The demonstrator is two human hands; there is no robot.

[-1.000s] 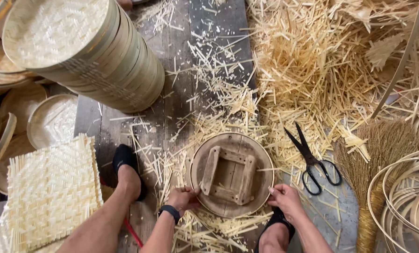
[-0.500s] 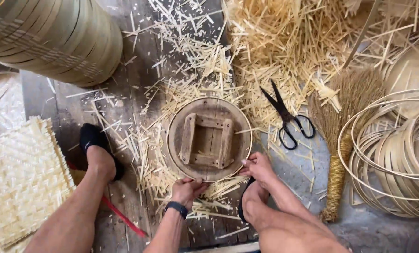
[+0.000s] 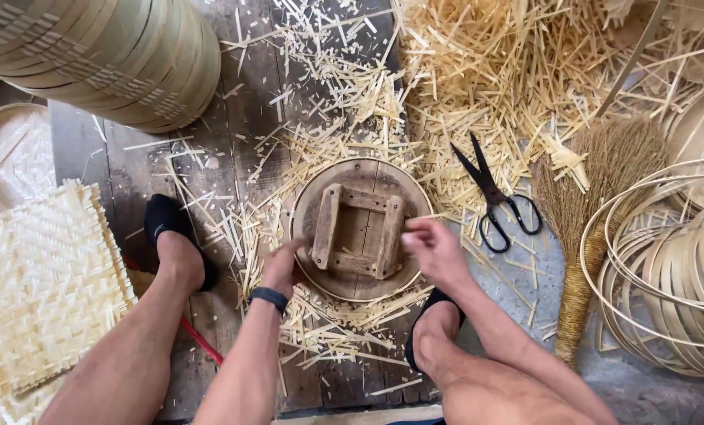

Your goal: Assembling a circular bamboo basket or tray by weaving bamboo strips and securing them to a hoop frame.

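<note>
A round wooden board (image 3: pixel 361 175) lies on the plank floor between my feet, with a square wooden frame (image 3: pixel 358 200) fixed on top of it. My left hand (image 3: pixel 283 267), a dark band on its wrist, grips the board's left edge beside the frame. My right hand (image 3: pixel 432 250) grips the right bar of the frame, fingers curled over it. Short bamboo offcuts (image 3: pixel 344 102) are scattered all around the board.
Black scissors (image 3: pixel 493 197) lie just right of the board, next to a straw broom (image 3: pixel 596 197) and coiled bamboo hoops (image 3: pixel 667 267). A woven bamboo mat (image 3: pixel 37 283) sits at left, a stack of round bamboo rims (image 3: pixel 108 55) at top left, and a red stick (image 3: pixel 199 338) under my left leg.
Both hands have moved up from the board's near edge to its sides; the right hand now rests on the frame. The view has shifted slightly.
</note>
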